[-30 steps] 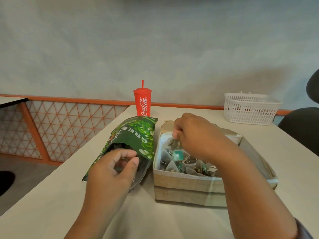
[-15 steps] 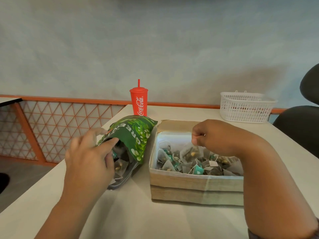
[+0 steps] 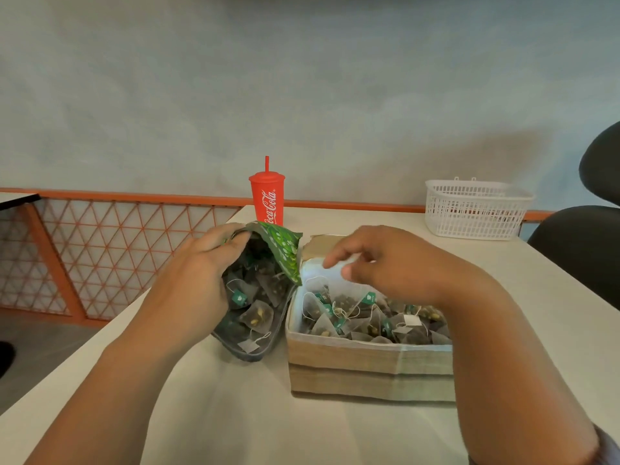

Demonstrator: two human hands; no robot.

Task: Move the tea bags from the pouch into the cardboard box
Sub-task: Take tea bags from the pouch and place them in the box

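- Tea bags (image 3: 256,317) lie in two places in the head view: several inside the green pouch (image 3: 283,250), and many more heaped in the cardboard box (image 3: 369,367), which sits just beside the pouch on the table (image 3: 235,414).
- The left hand (image 3: 194,283) grips the pouch's upper lip, fingers curled over it, holding the mouth wide open.
- The right hand (image 3: 396,263) hovers over the box's far-left corner, fingers loosely spread and holding nothing.
- Each bag looks like a light, soft mesh pyramid with a thin string and a paper tag. The strings look tangled, so lifting one bag may drag others along.
- The best hold, I judge, is a gentle pinch at a pyramid's tip or its tag, since a hard squeeze could tear the mesh.
- Behind stand a red cup (image 3: 267,199) and a white basket (image 3: 476,209), with a dark chair (image 3: 583,250) at the right.
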